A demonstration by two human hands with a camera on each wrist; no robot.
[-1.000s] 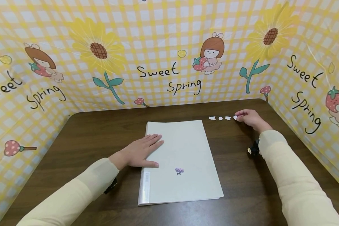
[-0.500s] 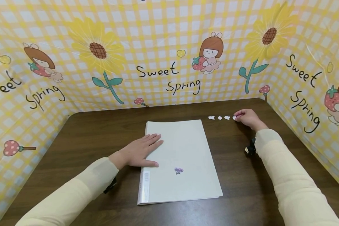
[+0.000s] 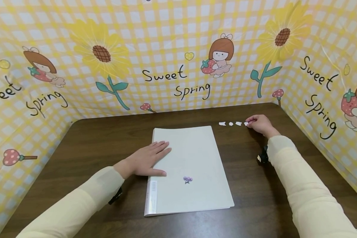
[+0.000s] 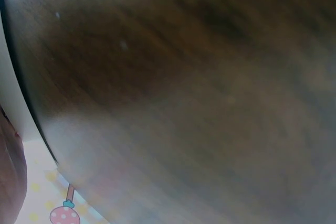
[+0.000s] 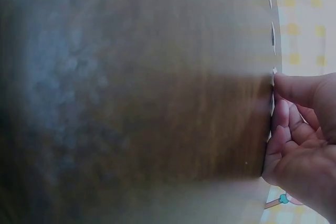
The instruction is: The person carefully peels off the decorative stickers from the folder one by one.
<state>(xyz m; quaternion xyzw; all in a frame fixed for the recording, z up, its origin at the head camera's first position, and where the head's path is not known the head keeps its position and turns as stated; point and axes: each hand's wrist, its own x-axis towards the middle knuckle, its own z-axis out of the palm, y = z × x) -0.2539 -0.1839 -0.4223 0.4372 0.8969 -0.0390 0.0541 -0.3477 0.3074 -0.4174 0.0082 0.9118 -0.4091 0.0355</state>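
Observation:
In the head view my left hand [image 3: 148, 158] lies flat, fingers spread, on the left side of a white folder [image 3: 193, 155] with a small purple picture on its cover. At the back right, my right hand [image 3: 261, 125] pinches a small white cut-out piece [image 3: 246, 124], thumb and fingertips down at the tabletop. Part of that piece is hidden behind the fingers. It stands at the right end of a row of similar white pieces [image 3: 230, 124]. The right wrist view has the curled fingers [image 5: 283, 114] at table level; the left wrist view shows mostly blurred tabletop.
The dark wooden table [image 3: 107, 132] runs back to a yellow checked cloth [image 3: 166, 43] printed with flowers and figures, which also hangs along both sides. A label strip [image 3: 152, 196] is on the folder's spine, at the near left corner.
My right forearm has shifted slightly left while the fingers stay at the end piece. The left hand and the folder have kept their places.

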